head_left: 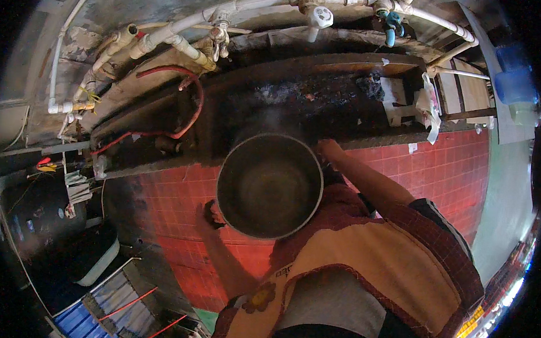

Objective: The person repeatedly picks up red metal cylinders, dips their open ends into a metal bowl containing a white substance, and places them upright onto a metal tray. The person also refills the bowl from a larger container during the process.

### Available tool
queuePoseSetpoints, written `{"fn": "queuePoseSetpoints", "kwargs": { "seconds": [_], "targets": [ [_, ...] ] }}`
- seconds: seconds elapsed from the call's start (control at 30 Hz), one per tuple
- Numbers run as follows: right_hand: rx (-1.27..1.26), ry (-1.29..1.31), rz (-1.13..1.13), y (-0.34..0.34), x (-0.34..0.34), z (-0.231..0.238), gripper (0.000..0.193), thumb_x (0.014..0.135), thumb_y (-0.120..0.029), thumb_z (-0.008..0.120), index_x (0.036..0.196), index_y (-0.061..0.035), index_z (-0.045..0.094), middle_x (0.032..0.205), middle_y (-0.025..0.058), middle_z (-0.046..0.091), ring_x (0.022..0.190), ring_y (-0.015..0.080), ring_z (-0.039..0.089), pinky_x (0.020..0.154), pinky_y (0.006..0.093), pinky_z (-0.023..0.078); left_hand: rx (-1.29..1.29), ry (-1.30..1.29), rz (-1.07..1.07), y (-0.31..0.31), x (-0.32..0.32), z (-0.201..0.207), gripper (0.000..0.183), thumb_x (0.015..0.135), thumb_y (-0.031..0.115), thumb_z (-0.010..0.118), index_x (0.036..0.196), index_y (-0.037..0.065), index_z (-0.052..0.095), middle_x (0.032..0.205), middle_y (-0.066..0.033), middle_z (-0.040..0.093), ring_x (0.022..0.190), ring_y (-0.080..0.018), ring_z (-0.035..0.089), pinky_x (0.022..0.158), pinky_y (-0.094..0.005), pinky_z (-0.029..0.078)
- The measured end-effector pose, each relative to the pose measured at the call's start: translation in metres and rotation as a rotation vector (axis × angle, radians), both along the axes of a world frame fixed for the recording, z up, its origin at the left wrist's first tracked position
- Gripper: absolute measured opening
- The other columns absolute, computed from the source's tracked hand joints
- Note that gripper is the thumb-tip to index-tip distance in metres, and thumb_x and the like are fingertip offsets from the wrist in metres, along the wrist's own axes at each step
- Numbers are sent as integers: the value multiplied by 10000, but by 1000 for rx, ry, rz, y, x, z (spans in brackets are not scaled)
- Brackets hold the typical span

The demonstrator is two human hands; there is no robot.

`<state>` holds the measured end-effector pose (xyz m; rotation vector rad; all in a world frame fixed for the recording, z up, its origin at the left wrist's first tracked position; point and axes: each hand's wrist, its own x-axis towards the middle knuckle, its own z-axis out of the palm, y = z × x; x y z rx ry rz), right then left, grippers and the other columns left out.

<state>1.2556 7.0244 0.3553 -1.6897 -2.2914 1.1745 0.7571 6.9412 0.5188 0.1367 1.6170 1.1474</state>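
A large round metal pot (270, 185) is held in front of my body, its open mouth facing up. Its inside is dark grey, and a lighter ring shows near the bottom; whether liquid stands in it I cannot make out. At the pot's lower left side my left hand (209, 215) is closed round what looks like a dark side handle. My right hand (329, 151) grips the opposite, upper right side, where the fingers are partly hidden by the pot. The pot's far rim is close to the edge of a dark, grimy basin (273, 97).
White pipes with several taps, one a blue tap (392, 27), run along the wall above the basin. A red hose (200, 110) curls over the basin's left part. Red tiles (425, 168) cover the front. White plastic (428, 109) hangs at the right edge; blue slats (77, 320) lie lower left.
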Motion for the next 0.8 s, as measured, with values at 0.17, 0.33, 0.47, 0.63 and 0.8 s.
{"fn": "queuePoseSetpoints", "kwargs": {
  "seconds": [0.17, 0.33, 0.47, 0.63, 0.8],
  "targets": [
    [83, -11, 101, 5, 1, -28, 146, 671, -159, 716, 815, -142, 724, 849, 108, 680, 784, 275, 671, 724, 405, 531, 172, -25, -172, 22, 4, 17, 468, 989, 456, 540, 1046, 15, 686, 711, -17, 617, 497, -107, 529, 408, -238, 429],
    [101, 14, 41, 15, -5, -49, 55, 772, -132, 671, 804, -119, 714, 806, 107, 682, 730, 293, 676, 632, 401, 521, 122, 119, -146, 46, 13, 42, 556, 980, 516, 508, 1084, -3, 678, 770, -61, 673, 511, -133, 569, 406, -288, 472],
    [-9, 414, 39, 23, -11, -70, 129, 872, -160, 621, 794, -89, 696, 791, 97, 697, 720, 281, 678, 608, 404, 511, 179, 130, -65, 66, 19, 59, 527, 979, 479, 522, 1094, -13, 672, 789, -80, 668, 563, -154, 583, 462, -288, 494],
    [-62, 394, -20, 25, -25, -103, 227, 970, -212, 567, 832, -70, 678, 779, 74, 681, 712, 227, 665, 561, 396, 478, 172, 118, -26, 85, 26, 76, 475, 975, 438, 536, 1098, -2, 667, 803, -83, 657, 594, -166, 584, 494, -285, 494],
    [-644, 842, -449, 31, -54, -136, 166, 978, -242, 574, 945, -109, 667, 851, 69, 651, 758, 230, 641, 577, 387, 472, 181, 78, 8, 121, 46, 108, 424, 972, 397, 550, 1102, 9, 662, 817, -87, 646, 625, -178, 585, 525, -282, 495]
  ]
}}
